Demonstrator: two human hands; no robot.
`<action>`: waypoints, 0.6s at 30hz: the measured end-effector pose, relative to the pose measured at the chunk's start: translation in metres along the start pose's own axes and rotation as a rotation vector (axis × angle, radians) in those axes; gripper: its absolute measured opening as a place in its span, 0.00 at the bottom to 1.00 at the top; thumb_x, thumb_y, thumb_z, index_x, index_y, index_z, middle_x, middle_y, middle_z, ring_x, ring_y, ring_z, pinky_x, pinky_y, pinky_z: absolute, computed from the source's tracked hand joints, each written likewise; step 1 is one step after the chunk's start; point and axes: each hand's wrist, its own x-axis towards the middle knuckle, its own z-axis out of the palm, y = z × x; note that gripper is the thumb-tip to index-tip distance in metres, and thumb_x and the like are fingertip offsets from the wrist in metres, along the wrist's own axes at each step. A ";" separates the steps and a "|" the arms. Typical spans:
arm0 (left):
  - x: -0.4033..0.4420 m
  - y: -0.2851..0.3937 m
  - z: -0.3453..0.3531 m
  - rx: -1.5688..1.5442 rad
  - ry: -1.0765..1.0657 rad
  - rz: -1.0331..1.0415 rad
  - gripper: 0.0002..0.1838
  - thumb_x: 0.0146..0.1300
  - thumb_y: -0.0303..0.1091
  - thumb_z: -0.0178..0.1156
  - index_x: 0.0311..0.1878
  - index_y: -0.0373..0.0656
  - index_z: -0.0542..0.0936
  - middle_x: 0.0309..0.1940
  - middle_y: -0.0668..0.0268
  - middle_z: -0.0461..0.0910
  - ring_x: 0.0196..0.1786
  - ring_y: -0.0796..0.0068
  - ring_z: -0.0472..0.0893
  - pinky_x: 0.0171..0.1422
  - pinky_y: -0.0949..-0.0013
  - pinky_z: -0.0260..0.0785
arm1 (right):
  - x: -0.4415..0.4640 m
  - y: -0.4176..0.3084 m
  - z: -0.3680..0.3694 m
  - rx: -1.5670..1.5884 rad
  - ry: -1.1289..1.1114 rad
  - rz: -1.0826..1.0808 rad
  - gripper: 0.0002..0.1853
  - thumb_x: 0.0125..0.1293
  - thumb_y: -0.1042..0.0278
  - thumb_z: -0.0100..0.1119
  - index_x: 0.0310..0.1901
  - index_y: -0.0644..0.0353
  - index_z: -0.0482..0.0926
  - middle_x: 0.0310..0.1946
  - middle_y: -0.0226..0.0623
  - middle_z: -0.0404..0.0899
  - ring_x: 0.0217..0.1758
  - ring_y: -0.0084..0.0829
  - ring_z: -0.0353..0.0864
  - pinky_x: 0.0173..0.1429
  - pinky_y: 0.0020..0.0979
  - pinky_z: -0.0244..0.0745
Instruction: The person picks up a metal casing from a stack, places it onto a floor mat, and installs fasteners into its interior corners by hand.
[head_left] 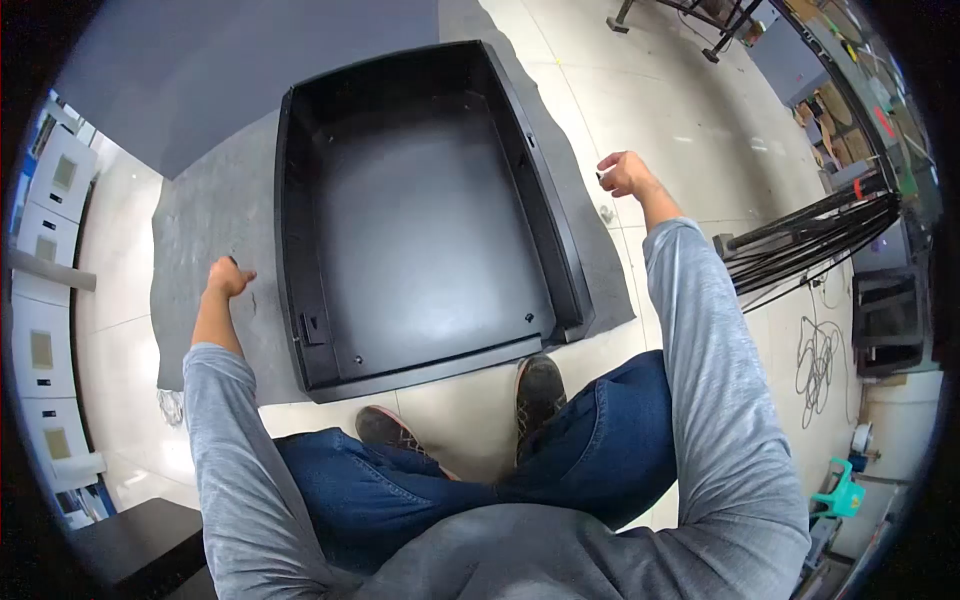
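Observation:
A large black open tray-like case (430,220) lies on a grey mat (215,220) in front of my feet. Small dark fittings show near its lower corners. My left hand (230,277) is over the mat, left of the case and apart from it, its fingers curled around something small and dark that I cannot make out. Off the case's right side, my right hand (624,174) is raised above the floor with fingers bent together; a small dark thing shows at the fingertips, too small to name.
A tall grey panel (240,60) stands behind the mat. White cabinets (50,250) line the left side. Black cables (825,245) hang from a rack at the right, and a loose cord (820,360) lies on the floor. A green tool (838,490) is at lower right.

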 end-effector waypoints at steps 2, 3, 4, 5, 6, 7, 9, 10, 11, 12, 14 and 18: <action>-0.004 -0.004 0.003 -0.021 -0.004 0.000 0.43 0.53 0.52 0.70 0.64 0.31 0.69 0.60 0.45 0.74 0.64 0.52 0.74 0.67 0.58 0.68 | -0.005 -0.009 -0.001 -0.141 0.156 -0.078 0.06 0.50 0.65 0.63 0.28 0.52 0.88 0.24 0.37 0.85 0.24 0.30 0.83 0.33 0.33 0.78; -0.006 -0.003 0.003 -0.043 0.021 0.000 0.43 0.53 0.51 0.71 0.64 0.31 0.69 0.60 0.44 0.74 0.65 0.51 0.73 0.67 0.59 0.68 | -0.009 -0.014 -0.001 -0.166 0.140 -0.071 0.07 0.50 0.64 0.62 0.27 0.52 0.88 0.24 0.36 0.85 0.24 0.30 0.83 0.33 0.33 0.78; -0.007 -0.001 0.002 -0.066 0.045 -0.001 0.43 0.52 0.50 0.71 0.65 0.30 0.68 0.61 0.44 0.73 0.65 0.51 0.73 0.67 0.59 0.68 | -0.013 -0.020 0.001 -0.190 0.124 -0.064 0.07 0.50 0.64 0.62 0.27 0.53 0.88 0.23 0.36 0.85 0.24 0.29 0.84 0.34 0.32 0.79; -0.011 0.001 0.000 -0.090 0.069 -0.002 0.44 0.52 0.50 0.72 0.65 0.30 0.68 0.61 0.44 0.73 0.65 0.51 0.73 0.67 0.59 0.68 | -0.012 -0.021 0.003 -0.215 0.107 -0.058 0.08 0.51 0.63 0.61 0.26 0.53 0.88 0.23 0.35 0.85 0.24 0.29 0.84 0.34 0.32 0.79; -0.015 0.004 -0.002 -0.097 0.069 0.002 0.44 0.52 0.50 0.72 0.65 0.31 0.68 0.61 0.44 0.73 0.65 0.51 0.73 0.68 0.59 0.68 | -0.010 -0.023 0.003 -0.240 0.089 -0.052 0.09 0.51 0.62 0.60 0.25 0.53 0.88 0.23 0.34 0.86 0.24 0.28 0.84 0.34 0.32 0.79; -0.018 0.008 -0.003 -0.105 0.070 0.007 0.44 0.52 0.49 0.72 0.65 0.31 0.68 0.61 0.44 0.73 0.65 0.51 0.73 0.68 0.59 0.67 | -0.009 -0.024 0.005 -0.262 0.052 -0.067 0.10 0.54 0.60 0.58 0.26 0.53 0.88 0.23 0.32 0.85 0.25 0.27 0.83 0.35 0.34 0.78; -0.018 0.011 -0.003 -0.109 0.029 -0.002 0.43 0.52 0.49 0.72 0.66 0.32 0.67 0.62 0.45 0.73 0.66 0.51 0.72 0.69 0.59 0.67 | 0.024 -0.003 0.012 -0.496 -0.095 -0.253 0.14 0.61 0.58 0.53 0.36 0.54 0.87 0.31 0.37 0.86 0.29 0.35 0.84 0.36 0.37 0.80; -0.019 0.012 -0.005 -0.110 0.016 -0.006 0.43 0.52 0.49 0.72 0.66 0.33 0.67 0.62 0.46 0.73 0.66 0.51 0.72 0.69 0.58 0.67 | 0.035 -0.001 0.011 -0.615 -0.168 -0.346 0.16 0.64 0.57 0.50 0.40 0.55 0.86 0.35 0.39 0.86 0.31 0.38 0.85 0.37 0.39 0.81; -0.023 0.015 -0.005 -0.111 0.001 -0.011 0.43 0.53 0.48 0.72 0.66 0.34 0.67 0.62 0.46 0.73 0.66 0.52 0.72 0.69 0.58 0.67 | 0.009 -0.025 0.005 -0.285 -0.131 -0.051 0.19 0.62 0.51 0.54 0.40 0.56 0.86 0.31 0.37 0.86 0.27 0.33 0.83 0.34 0.36 0.79; -0.026 0.018 -0.007 -0.116 -0.009 -0.018 0.43 0.53 0.48 0.72 0.66 0.34 0.67 0.62 0.46 0.73 0.66 0.52 0.72 0.69 0.58 0.67 | -0.008 -0.036 0.000 -0.253 -0.093 -0.063 0.20 0.61 0.50 0.53 0.40 0.56 0.86 0.30 0.37 0.86 0.26 0.32 0.82 0.34 0.35 0.79; -0.027 0.018 -0.009 -0.117 -0.010 -0.028 0.42 0.53 0.49 0.72 0.67 0.35 0.68 0.63 0.47 0.72 0.67 0.52 0.71 0.69 0.58 0.67 | -0.024 -0.045 -0.004 -0.188 -0.022 -0.086 0.22 0.61 0.48 0.53 0.39 0.57 0.87 0.28 0.37 0.86 0.25 0.31 0.82 0.33 0.35 0.79; -0.032 0.021 -0.010 -0.122 -0.029 -0.045 0.42 0.53 0.49 0.72 0.66 0.35 0.69 0.63 0.47 0.72 0.67 0.53 0.71 0.69 0.59 0.66 | -0.025 -0.054 -0.002 -0.179 -0.037 -0.077 0.22 0.60 0.48 0.52 0.38 0.59 0.86 0.29 0.38 0.86 0.26 0.32 0.82 0.32 0.34 0.79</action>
